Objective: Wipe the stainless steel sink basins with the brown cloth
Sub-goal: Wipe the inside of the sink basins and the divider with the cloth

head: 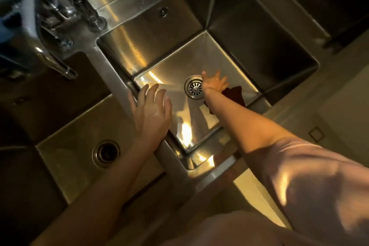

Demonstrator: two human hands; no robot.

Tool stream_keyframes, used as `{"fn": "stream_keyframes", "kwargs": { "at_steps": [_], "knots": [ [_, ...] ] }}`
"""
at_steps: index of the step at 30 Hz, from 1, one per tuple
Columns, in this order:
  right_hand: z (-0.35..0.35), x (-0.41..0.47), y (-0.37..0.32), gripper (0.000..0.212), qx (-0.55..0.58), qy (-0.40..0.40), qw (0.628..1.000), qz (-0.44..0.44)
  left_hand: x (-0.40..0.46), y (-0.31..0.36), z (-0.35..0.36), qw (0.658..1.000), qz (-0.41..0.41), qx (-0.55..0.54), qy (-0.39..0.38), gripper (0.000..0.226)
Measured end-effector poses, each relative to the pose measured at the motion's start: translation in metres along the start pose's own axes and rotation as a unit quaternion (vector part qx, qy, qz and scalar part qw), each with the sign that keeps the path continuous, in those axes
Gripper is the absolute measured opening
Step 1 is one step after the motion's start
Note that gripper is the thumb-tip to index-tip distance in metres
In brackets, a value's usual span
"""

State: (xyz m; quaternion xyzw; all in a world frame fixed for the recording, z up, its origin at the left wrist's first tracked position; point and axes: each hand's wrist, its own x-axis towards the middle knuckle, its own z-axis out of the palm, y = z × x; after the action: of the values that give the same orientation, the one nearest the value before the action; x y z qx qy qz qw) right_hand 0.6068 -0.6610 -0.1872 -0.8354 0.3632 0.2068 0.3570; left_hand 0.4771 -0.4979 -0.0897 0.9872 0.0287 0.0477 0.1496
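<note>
Pressing brown cloth [234, 96] with splayed right hand [214, 83], left hand [152, 113] fingers spread on divider [119, 86]

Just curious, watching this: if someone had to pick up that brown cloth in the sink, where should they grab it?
Probably the bunched corner of the brown cloth that shows beyond the right hand, coming straight down from above. It lies crumpled on the basin floor beside the drain, so its raised folds pinch easily.

Dim room, warm yellow light glinting off metal. Chrome tap fittings [65, 12] at upper left. Pale tiled floor [329, 110] at right, 1 small square floor inset [316, 134].
</note>
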Motion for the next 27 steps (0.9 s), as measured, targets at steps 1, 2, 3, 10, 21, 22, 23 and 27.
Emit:
{"fn": "stream_keyframes", "kwargs": {
  "at_steps": [1, 2, 3, 10, 21, 22, 23, 27],
  "knots": [
    [0.002, 0.002, 0.004, 0.069, 0.009, 0.006, 1.000, 0.005, 0.006, -0.006, -0.003, 0.999, 0.043, -0.003, -0.005, 0.037],
    [0.002, 0.005, 0.007, 0.069, 0.017, 0.013, 1.000, 0.014, 0.014, -0.011, -0.005, 0.996, 0.089, -0.003, -0.018, 0.037],
    [0.003, 0.009, 0.009, 0.069, 0.027, 0.019, 0.999, 0.031, 0.022, -0.016, -0.008, 0.990, 0.138, 0.004, -0.036, 0.037],
    [0.010, 0.042, 0.013, 0.065, 0.103, 0.060, 0.983, 0.137, 0.069, -0.038, -0.004, 0.874, 0.449, 0.094, -0.159, 0.039],
    [0.061, 0.077, 0.093, 0.069, 0.013, 0.156, 0.979, 0.131, 0.071, -0.043, 0.000, 0.889, 0.417, 0.019, -0.187, 0.046],
    [0.066, 0.078, 0.095, 0.069, 0.016, 0.170, 0.977, 0.127, 0.072, -0.043, 0.000, 0.889, 0.417, 0.018, -0.190, 0.046],
    [0.069, 0.078, 0.095, 0.070, 0.023, 0.179, 0.975, 0.127, 0.073, -0.042, 0.000, 0.888, 0.417, 0.015, -0.193, 0.046],
    [0.075, 0.084, 0.089, 0.071, 0.005, 0.173, 0.977, 0.120, 0.073, -0.042, -0.002, 0.888, 0.412, 0.005, -0.206, 0.043]
  ]
}}
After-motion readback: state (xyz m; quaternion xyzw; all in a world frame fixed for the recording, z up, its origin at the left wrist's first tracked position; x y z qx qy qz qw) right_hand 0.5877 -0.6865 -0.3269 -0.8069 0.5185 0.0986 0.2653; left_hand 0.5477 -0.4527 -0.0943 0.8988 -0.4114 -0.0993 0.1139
